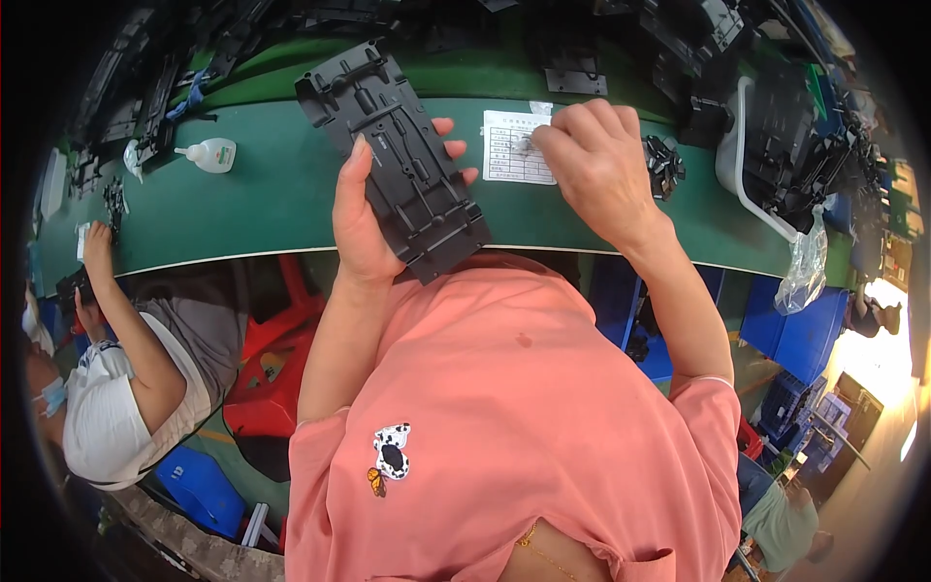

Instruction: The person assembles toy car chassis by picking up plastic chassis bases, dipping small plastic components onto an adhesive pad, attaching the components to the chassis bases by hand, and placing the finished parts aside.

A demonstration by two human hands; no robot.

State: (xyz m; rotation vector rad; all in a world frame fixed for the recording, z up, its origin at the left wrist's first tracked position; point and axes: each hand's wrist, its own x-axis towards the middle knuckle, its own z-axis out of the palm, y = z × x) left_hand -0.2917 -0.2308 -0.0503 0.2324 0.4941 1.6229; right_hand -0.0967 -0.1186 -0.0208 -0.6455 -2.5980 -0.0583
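Left hand point(361, 225) gripping a black panel point(396, 160) above the green bench point(242, 209).

Thumb lay along the panel's near edge, fingertips showing past its far edge; the panel tilted, its upper end toward the bench's back. Right hand point(593, 165) was closed, fingertips pinched on something too small to tell, over a white printed sheet point(514, 147) lying flat on the bench. A white bottle point(210, 154) lay well left; a small black part point(663, 165) sat just right of the right hand. A co-worker's arm point(116, 301) reached the bench at far left.

Even bright light; window glare lower right; fisheye-bent edges.
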